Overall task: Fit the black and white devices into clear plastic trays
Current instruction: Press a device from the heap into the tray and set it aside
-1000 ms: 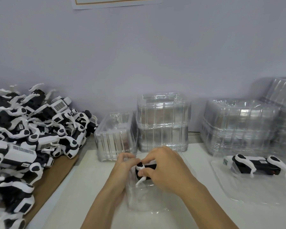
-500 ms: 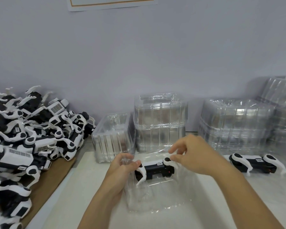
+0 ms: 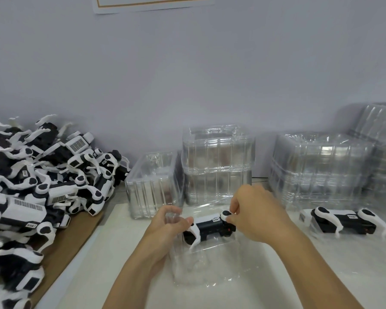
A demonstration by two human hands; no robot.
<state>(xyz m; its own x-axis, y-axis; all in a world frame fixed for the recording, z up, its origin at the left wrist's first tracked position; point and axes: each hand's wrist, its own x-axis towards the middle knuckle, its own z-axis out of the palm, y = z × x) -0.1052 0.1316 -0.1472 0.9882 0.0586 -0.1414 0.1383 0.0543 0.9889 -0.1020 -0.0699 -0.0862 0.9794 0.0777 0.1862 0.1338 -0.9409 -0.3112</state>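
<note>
Fingers of the right hand [image 3: 252, 216] are pinching the white end of a black and white device [image 3: 210, 228] sitting in a clear tray [image 3: 206, 266] on the tabletop [image 3: 111, 259]; the left hand [image 3: 165, 228] is gripping the tray's left edge.

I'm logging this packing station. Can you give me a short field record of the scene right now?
left hand: grips the clear tray at its left edge
right hand: pinches the device at its right end
device: lies in the clear tray
packed device: right, in its own tray
unpacked devices: heaped left
empty tray stacks: along the wall
</note>
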